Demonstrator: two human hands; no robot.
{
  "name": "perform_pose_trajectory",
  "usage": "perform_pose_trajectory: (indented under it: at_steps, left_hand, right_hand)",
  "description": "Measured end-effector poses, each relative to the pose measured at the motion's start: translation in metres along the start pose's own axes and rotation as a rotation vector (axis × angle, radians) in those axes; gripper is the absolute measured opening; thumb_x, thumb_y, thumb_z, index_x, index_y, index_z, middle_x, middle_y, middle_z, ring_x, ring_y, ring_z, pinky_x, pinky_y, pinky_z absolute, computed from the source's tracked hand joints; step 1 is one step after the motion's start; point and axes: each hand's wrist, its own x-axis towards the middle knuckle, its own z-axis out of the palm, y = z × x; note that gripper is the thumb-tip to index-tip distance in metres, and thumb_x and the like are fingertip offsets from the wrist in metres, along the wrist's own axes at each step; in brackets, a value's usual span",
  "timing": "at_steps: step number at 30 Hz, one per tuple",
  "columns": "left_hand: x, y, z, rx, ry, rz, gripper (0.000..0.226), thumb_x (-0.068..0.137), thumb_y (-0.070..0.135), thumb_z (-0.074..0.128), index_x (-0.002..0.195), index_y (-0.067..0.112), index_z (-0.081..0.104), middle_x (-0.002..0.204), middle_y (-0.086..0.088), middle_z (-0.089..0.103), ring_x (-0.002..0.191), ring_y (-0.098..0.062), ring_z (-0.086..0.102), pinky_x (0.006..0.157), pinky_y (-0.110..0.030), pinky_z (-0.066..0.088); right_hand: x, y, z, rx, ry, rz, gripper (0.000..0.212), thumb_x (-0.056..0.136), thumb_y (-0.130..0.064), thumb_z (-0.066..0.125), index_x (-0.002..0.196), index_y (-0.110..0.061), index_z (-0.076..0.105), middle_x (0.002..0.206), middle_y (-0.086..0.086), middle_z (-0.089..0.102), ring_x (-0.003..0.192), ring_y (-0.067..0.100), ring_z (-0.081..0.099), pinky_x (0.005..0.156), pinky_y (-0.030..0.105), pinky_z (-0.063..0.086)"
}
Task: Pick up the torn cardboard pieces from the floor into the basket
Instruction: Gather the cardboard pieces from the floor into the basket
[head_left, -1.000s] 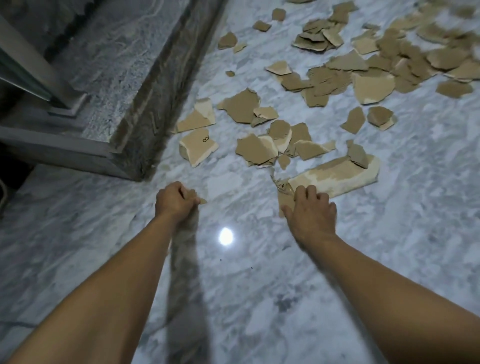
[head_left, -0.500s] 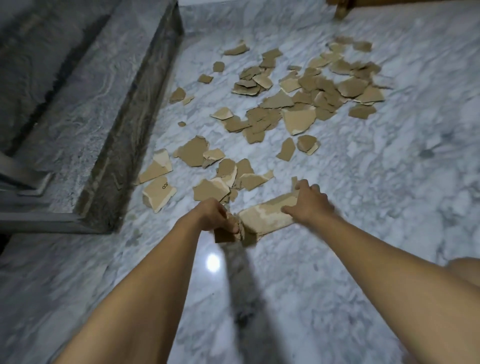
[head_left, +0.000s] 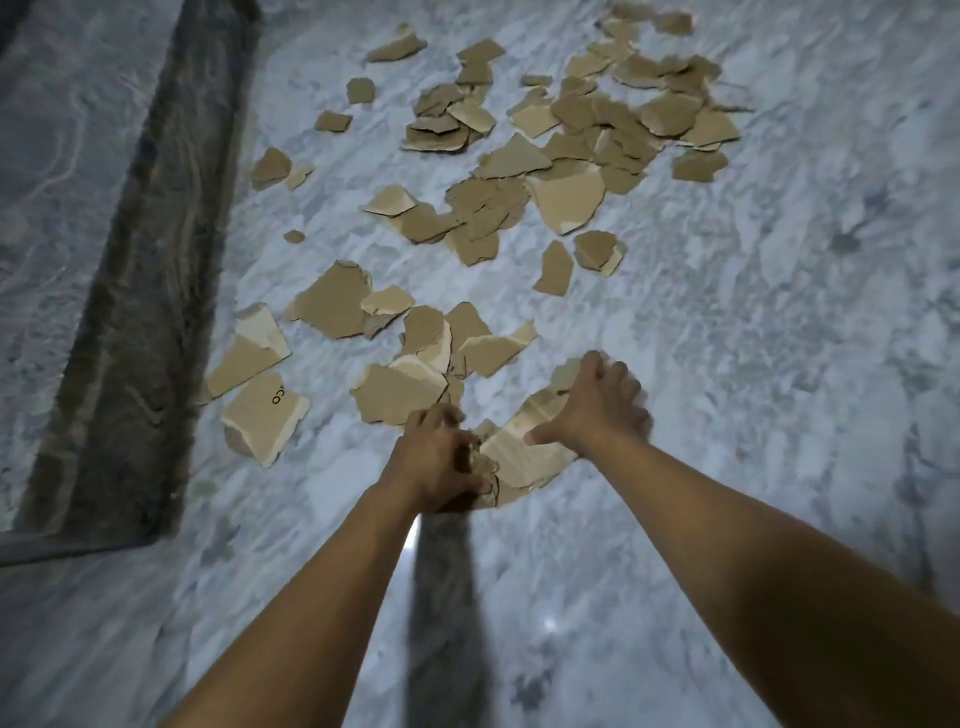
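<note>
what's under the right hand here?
A large cardboard piece, pale face up. The right hand holds its far end and the left hand grips its near end. The palm hides the piece's far edge and any scrap beneath it. The marble floor lies below.

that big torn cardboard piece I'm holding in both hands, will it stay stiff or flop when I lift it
It will probably bend rather than stay flat: the big piece looks curved under the right hand. It is likely light, being a thin sheet with paler patches where the top layer has peeled. The ragged end gripped by the left hand may tear further or shed scraps.
</note>
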Motion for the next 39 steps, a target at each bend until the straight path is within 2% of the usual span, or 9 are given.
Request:
perform_pose_trajectory:
  at_steps: [5,9,12,17,20,26,30,33,39]
  left_hand:
    - [0.010,-0.003,-0.009,-0.076,0.019,0.056,0.041,0.074,0.039,0.079,0.105,0.016,0.065,0.129,-0.005,0.044,0.120,-0.027,0.044,0.099,-0.033,0.042]
    - [0.009,-0.025,-0.048,-0.230,0.056,0.085,0.037,0.069,0.041,0.084,0.085,0.009,0.072,0.100,-0.002,0.055,0.100,-0.019,0.055,0.081,-0.028,0.048]
    - [0.016,-0.051,-0.085,-0.233,0.048,0.029,0.048,0.057,0.051,0.088,0.091,0.019,0.078,0.099,0.000,0.058,0.098,-0.017,0.055,0.085,-0.031,0.051]
    - [0.046,-0.079,-0.092,-0.073,-0.171,-0.026,0.052,0.031,0.080,0.069,0.067,0.045,0.060,0.143,0.000,0.041,0.140,-0.027,0.024,0.108,-0.050,0.032]
    - [0.052,-0.074,-0.074,-0.074,-0.140,-0.055,0.042,0.045,0.069,0.080,0.076,0.046,0.064,0.153,0.001,0.026,0.140,-0.028,0.020,0.108,-0.049,0.029]
    - [0.053,-0.068,-0.048,-0.047,0.025,-0.125,0.076,0.059,0.052,0.087,0.120,0.027,0.049,0.130,-0.006,0.039,0.119,-0.032,0.041,0.092,-0.045,0.044]
    - [0.051,-0.068,-0.050,-0.320,0.057,-0.103,0.090,0.054,0.029,0.095,0.115,0.022,0.030,0.096,-0.003,0.059,0.088,-0.028,0.058,0.073,-0.041,0.051]
    - [0.046,-0.074,-0.052,-0.458,0.051,-0.143,0.099,0.054,0.027,0.096,0.125,0.022,0.027,0.102,-0.005,0.059,0.091,-0.027,0.056,0.072,-0.036,0.046]
    - [0.029,-0.092,-0.072,-0.486,0.006,-0.191,0.045,0.067,0.043,0.087,0.096,0.018,0.065,0.097,-0.002,0.070,0.095,-0.024,0.063,0.072,-0.030,0.045]
  right_hand:
    - [-0.010,-0.007,0.000,-0.082,0.059,0.060,0.062,0.085,-0.048,0.064,0.135,-0.021,0.041,0.139,0.009,0.046,0.130,0.033,0.044,0.102,0.050,0.038]
    - [-0.008,-0.008,-0.024,-0.092,0.046,0.056,0.044,0.095,-0.040,0.046,0.131,-0.015,0.050,0.139,0.012,0.043,0.127,0.034,0.043,0.103,0.046,0.040]
    - [-0.003,-0.018,-0.058,-0.038,-0.116,-0.145,0.031,0.098,-0.038,0.049,0.115,-0.013,0.059,0.124,0.013,0.060,0.098,0.027,0.057,0.081,0.034,0.048]
    - [-0.028,-0.052,-0.086,0.046,-0.339,-0.364,0.023,0.078,-0.037,0.079,0.095,-0.030,0.064,0.096,-0.006,0.066,0.083,0.014,0.063,0.065,0.024,0.045]
    - [-0.033,-0.058,-0.048,-0.021,-0.386,-0.437,0.034,0.076,-0.034,0.083,0.103,-0.020,0.069,0.095,-0.004,0.066,0.090,0.018,0.065,0.075,0.028,0.051]
    - [-0.018,-0.055,0.002,0.068,-0.239,-0.400,0.050,0.070,-0.042,0.086,0.107,-0.012,0.070,0.102,0.006,0.071,0.092,0.023,0.068,0.079,0.034,0.055]
    - [-0.007,-0.052,-0.020,0.237,-0.247,-0.343,0.050,0.070,-0.039,0.089,0.108,-0.017,0.064,0.098,-0.005,0.068,0.089,0.015,0.064,0.066,0.021,0.047]
    - [-0.001,-0.041,-0.037,0.316,-0.283,-0.348,0.049,0.069,-0.036,0.090,0.110,-0.017,0.070,0.100,-0.006,0.071,0.092,0.013,0.066,0.070,0.022,0.047]
    - [0.000,-0.035,-0.055,0.279,-0.394,-0.340,0.045,0.070,-0.030,0.091,0.108,-0.016,0.073,0.102,-0.003,0.075,0.095,0.015,0.069,0.081,0.025,0.053]
